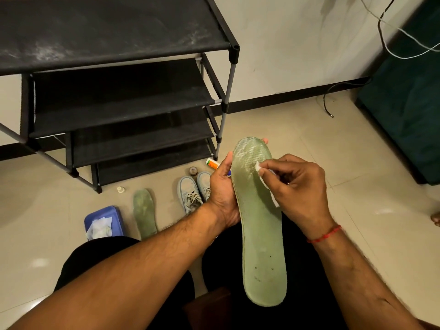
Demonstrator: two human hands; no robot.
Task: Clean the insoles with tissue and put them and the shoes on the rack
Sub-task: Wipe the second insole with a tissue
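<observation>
Over the lap: insole (260, 222) under wipe at its toe end.
Left hand (222, 194) grips its left edge; right hand (297, 186) pinches tissue (258, 166) against it (long axis points away, heel nearest).

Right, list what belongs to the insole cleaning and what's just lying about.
Job: insole in the left hand, tissue pinched in the right hand, second insole on the floor, pair of shoes, rack, blue tissue pack.
Lying about: orange-and-white tube, brown bottle, small white bottle, cables, green cabinet.
</observation>
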